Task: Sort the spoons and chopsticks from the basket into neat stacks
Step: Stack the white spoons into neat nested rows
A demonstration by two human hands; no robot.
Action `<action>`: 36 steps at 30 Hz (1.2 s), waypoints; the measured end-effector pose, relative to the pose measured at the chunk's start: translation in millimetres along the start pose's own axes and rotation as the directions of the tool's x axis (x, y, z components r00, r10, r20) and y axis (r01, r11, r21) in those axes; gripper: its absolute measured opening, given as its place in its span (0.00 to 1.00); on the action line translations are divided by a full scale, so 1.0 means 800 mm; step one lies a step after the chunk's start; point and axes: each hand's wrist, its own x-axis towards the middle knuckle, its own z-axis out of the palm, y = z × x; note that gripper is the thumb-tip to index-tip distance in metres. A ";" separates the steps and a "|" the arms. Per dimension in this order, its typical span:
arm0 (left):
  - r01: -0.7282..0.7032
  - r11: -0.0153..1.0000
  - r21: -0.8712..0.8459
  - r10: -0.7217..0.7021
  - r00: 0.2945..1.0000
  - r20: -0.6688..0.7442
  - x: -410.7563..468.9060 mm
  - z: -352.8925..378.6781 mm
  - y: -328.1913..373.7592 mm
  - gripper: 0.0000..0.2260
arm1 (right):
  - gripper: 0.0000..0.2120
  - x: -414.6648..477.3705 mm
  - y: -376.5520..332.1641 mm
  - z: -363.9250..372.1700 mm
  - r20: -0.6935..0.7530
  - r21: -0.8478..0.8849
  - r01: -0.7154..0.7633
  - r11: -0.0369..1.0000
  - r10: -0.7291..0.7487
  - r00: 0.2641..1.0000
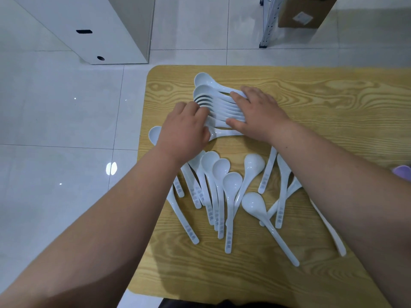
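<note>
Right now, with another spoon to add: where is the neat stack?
Head view: the nested spoons lie at the table's far left, between the left hand and right hand, beyond the loose spoons.

Glossy white tiles cover the floor point(55, 121), with thin grey joints and a bright glare spot point(111, 168) from a lamp overhead. A white cabinet point(93, 25) stands at the upper left. At the upper right, a metal rack point(268, 23) stands beside a cardboard box point(304, 12). The surface point(322, 90) is light wood-grain with a rounded corner.
</note>
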 end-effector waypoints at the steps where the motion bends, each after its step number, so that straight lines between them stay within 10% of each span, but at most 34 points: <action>1: 0.001 1.000 -0.019 0.000 1.000 0.017 -0.009 -0.001 0.003 0.14 | 0.37 -0.003 -0.002 -0.001 0.003 0.003 -0.007 1.000 0.007 1.000; 10: -0.039 0.991 -0.132 0.061 0.983 0.171 -0.075 0.008 0.058 0.14 | 0.26 -0.156 -0.003 0.042 -0.319 0.271 -0.330 0.904 0.408 0.855; 18: -0.180 0.980 -0.085 0.196 0.949 0.247 -0.067 0.016 0.104 0.14 | 0.27 -0.241 -0.006 0.082 -0.102 0.098 -0.497 0.862 0.506 0.856; 28: -0.114 0.991 -0.064 0.130 0.917 0.378 -0.026 0.021 0.173 0.20 | 0.17 -0.285 -0.004 0.047 -0.161 0.665 -0.439 0.604 0.690 0.706; 36: 0.036 0.999 -0.014 -0.025 0.869 0.495 0.025 0.022 0.217 0.14 | 0.14 -0.356 0.017 0.102 -0.094 0.524 -0.575 0.628 0.714 0.694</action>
